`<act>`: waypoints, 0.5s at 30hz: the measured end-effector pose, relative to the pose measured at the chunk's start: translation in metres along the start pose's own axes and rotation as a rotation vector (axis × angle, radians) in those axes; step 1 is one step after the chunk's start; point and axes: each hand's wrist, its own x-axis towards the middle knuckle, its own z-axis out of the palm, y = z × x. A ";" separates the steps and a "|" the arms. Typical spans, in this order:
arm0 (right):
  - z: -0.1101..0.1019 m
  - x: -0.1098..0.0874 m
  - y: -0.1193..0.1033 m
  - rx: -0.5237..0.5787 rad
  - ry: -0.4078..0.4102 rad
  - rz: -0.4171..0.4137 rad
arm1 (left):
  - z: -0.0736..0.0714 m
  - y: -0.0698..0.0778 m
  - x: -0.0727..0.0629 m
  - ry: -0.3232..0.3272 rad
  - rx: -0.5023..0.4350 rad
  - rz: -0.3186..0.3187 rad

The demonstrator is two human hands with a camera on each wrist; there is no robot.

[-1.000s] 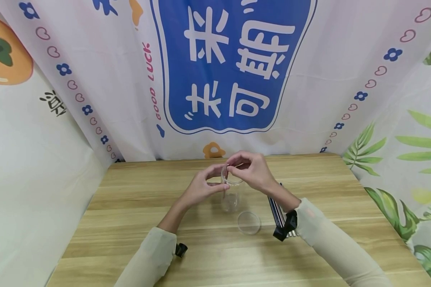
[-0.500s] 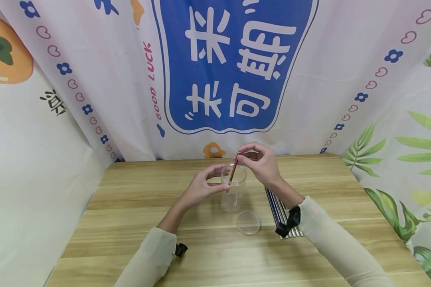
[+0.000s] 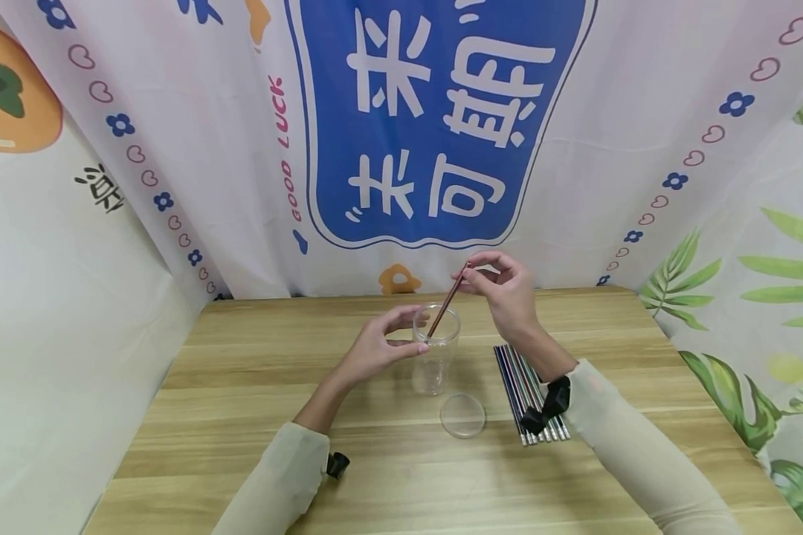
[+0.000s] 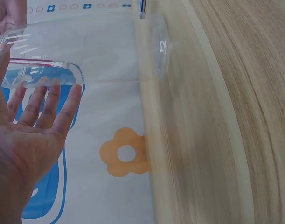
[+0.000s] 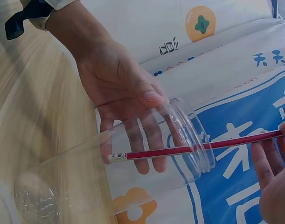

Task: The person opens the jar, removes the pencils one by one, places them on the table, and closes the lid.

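Note:
A tall clear jar (image 3: 433, 375) stands on the table without its lid. My left hand (image 3: 378, 348) holds it near the rim, thumb in front and fingers round the far side. Between thumb and fingertips, my right hand (image 3: 511, 296) pinches one end of a red pencil (image 3: 449, 303) above and right of the jar. The pencil slants down through the open mouth. In the right wrist view, its white eraser end (image 5: 118, 157) with a silver band shows inside the jar (image 5: 81, 179), well above the bottom.
A round clear lid (image 3: 463, 416) lies flat in front of the jar. To its right, several dark and coloured pencils (image 3: 518, 390) lie side by side, partly under the right wrist's black camera (image 3: 547, 407). A printed cloth (image 3: 348, 271) hangs behind the wooden table (image 3: 241, 386).
My right hand has moved up and to the right, drawing the red pencil along so more of it shows above the rim. The left hand and jar stay put.

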 end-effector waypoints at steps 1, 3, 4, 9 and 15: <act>0.000 0.001 -0.001 0.018 0.018 0.001 | 0.000 0.000 0.000 -0.001 0.001 0.000; -0.002 0.003 -0.002 0.050 0.061 0.009 | 0.000 0.001 0.000 -0.003 0.002 0.003; -0.003 0.004 -0.003 0.069 0.085 0.012 | 0.000 0.001 0.000 -0.004 0.003 0.003; -0.009 0.008 -0.005 0.128 0.173 0.050 | 0.000 0.001 -0.001 0.001 0.002 -0.004; -0.018 0.014 -0.011 0.203 0.219 0.064 | 0.000 0.002 -0.001 0.009 0.012 -0.010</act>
